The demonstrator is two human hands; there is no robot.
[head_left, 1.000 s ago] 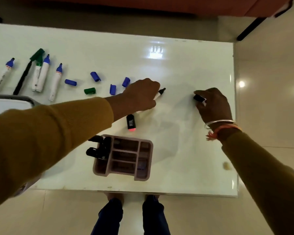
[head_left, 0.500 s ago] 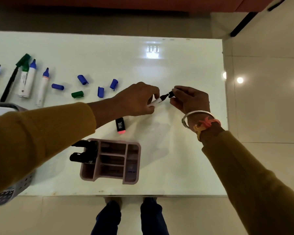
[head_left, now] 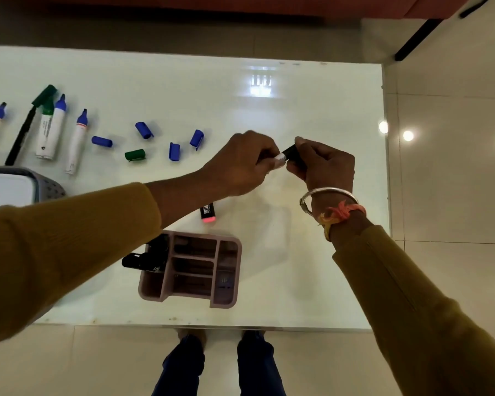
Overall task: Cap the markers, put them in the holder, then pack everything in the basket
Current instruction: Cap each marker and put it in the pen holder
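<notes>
My left hand [head_left: 240, 164] grips a white marker [head_left: 279, 160] above the middle of the white table [head_left: 312, 267]. My right hand [head_left: 323, 164] pinches a black cap [head_left: 293, 152] that sits on the marker's tip. A pinkish holder [head_left: 226, 275] lies near the front edge with black markers [head_left: 143, 260] sticking out of its left side. Uncapped blue and green markers [head_left: 50, 127] lie at the far left. Loose blue caps [head_left: 144, 130] and a green cap [head_left: 135, 155] are scattered between them and my hands. The grey basket [head_left: 45, 185] sits at the left edge.
A short black marker with a pink end [head_left: 208, 213] lies just behind the holder. A thin black pen [head_left: 20, 135] lies among the markers at the left. The table's right edge [head_left: 385, 195] is close to my right hand; tiled floor lies beyond.
My right hand brought the black cap over from the right and set it on the marker's tip. The two hands have come together above the table.
</notes>
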